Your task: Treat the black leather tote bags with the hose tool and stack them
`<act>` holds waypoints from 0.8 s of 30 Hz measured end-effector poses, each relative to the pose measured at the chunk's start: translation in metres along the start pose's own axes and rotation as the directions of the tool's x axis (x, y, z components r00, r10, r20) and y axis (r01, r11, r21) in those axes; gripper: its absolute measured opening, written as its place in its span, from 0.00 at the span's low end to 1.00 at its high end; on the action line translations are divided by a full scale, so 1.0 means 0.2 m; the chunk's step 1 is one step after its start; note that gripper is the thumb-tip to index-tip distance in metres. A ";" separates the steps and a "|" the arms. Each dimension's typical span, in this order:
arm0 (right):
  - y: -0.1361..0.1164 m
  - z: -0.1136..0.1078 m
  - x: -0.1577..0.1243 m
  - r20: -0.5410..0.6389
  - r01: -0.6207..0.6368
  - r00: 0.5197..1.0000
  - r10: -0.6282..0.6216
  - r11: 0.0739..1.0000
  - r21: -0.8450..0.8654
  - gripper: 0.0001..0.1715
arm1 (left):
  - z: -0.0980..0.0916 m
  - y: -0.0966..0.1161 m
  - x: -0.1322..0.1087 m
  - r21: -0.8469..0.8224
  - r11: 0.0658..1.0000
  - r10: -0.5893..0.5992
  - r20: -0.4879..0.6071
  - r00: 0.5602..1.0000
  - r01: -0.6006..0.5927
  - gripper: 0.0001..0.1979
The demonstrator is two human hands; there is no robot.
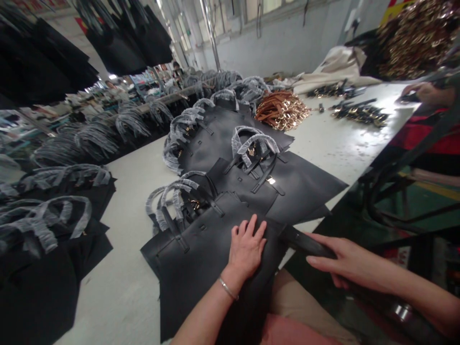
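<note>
1. Nearest the camera, the left forearm [212, 309], wearing a silver bracelet [229, 289], reaches over the near black bag [201, 258]; if the metal drags, it could scratch the smooth panel.
2. The left hand [247, 247] rests flat, fingers spread, on the right part of that bag, gripping nothing; uneven pressure might crease the panel or skew it.
3. The right hand [345, 261] is apart from the left, curled round a dark elongated thing [309, 243] whose kind I cannot tell; its left end is at the bag's right edge, contact unclear; a slip there could scuff that edge.
4. The bag lies at the near right of the pale table [122, 278], its right side close to the lap [293, 297]; a pull to the right could slide it off.
5. On its far side stand wrapped handles [178, 209]; just beyond lies another black bag [305, 184] with a gold fitting [270, 180]; shifting one against the other could snag a handle or mark the surface.
</note>
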State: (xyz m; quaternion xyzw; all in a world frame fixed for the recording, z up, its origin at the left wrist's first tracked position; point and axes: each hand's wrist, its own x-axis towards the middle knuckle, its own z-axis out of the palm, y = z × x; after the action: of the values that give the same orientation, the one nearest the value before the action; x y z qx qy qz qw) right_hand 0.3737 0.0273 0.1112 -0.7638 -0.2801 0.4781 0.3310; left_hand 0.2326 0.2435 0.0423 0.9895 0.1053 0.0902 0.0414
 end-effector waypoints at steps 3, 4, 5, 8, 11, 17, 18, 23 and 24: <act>-0.02 0.04 0.03 0.121 0.010 0.993 -0.013 1.000 0.029 0.35 | 0.01 -0.02 0.01 -0.020 0.995 0.096 0.026 0.995 -0.096 0.22; -0.03 0.05 0.05 0.099 0.014 0.995 -0.017 0.999 0.034 0.34 | 0.01 -0.03 0.01 -0.025 0.994 0.111 0.037 0.993 -0.111 0.21; -0.03 0.05 0.07 0.044 0.016 0.999 -0.017 0.999 0.033 0.34 | 0.01 -0.04 0.01 -0.027 0.993 0.114 0.045 0.992 -0.113 0.21; -0.03 0.03 0.08 -0.142 0.010 0.990 -0.008 1.000 0.015 0.41 | 0.01 -0.05 0.00 -0.033 0.996 0.089 0.058 0.994 -0.087 0.22; 0.01 -0.03 0.02 -0.075 -0.016 0.997 0.017 1.000 0.011 0.43 | 0.01 -0.05 -0.01 -0.044 0.997 0.062 0.066 0.996 -0.059 0.22; 0.05 0.02 -0.08 0.150 -0.076 0.986 0.068 0.996 0.045 0.38 | 0.01 -0.06 -0.01 -0.154 0.948 0.301 0.136 0.944 -0.280 0.34; 0.04 0.04 -0.06 0.142 -0.062 0.988 0.053 0.997 0.056 0.37 | 0.00 -0.06 -0.01 -0.181 0.932 0.343 0.146 0.928 -0.315 0.34; 0.00 0.06 0.06 -0.091 0.035 0.996 -0.027 0.995 0.092 0.36 | -0.01 -0.07 -0.01 -0.226 0.923 0.347 0.133 0.929 -0.312 0.31; 0.00 0.04 0.07 -0.127 0.030 0.992 -0.020 0.996 0.082 0.38 | -0.02 -0.07 -0.01 -0.227 0.924 0.343 0.131 0.930 -0.309 0.31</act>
State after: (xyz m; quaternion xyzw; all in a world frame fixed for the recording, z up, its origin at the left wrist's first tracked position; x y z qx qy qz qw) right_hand 0.3710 0.0395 0.1015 -0.7742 -0.2479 0.4361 0.3859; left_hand 0.2279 0.2567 0.0436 0.9878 -0.0749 0.0222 0.1350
